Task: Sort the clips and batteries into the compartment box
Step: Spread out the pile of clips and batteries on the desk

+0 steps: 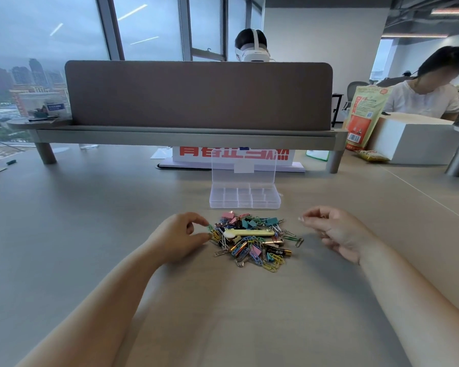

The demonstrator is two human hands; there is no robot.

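We are at the beginning of the sorting, as we judge it: the compartment box (244,198) shows nothing inside, and all the clips and batteries lie together in one pile (252,241) on the table (90,221). The box stands just behind the pile, apart from it, and its lid (243,168) is raised upright on the side away from the pile. The left hand (179,235) is at the left edge of the pile. Its fingers are curled, and thumb and forefinger seem to pinch a green paper clip (210,228) there. The right hand (334,231) is near the right side of the pile and does not touch it. Its fingers are curled with thumb and forefinger tips close together, but we cannot tell if it holds something small. To do this step well, we should lift the green clip slowly, because the clips are hooked into each other and may drag neighbours out. The free hand could press the pile down. A pale yellow tool (249,233) lies on top of the pile, and we would put it aside first. The long axis of the box runs from left to right, parallel to the far edge of the pile, and the compartments open upward. A black battery (278,251) lies flat in the near right part of the pile, also with its long axis left to right. We cannot tell which end is positive.
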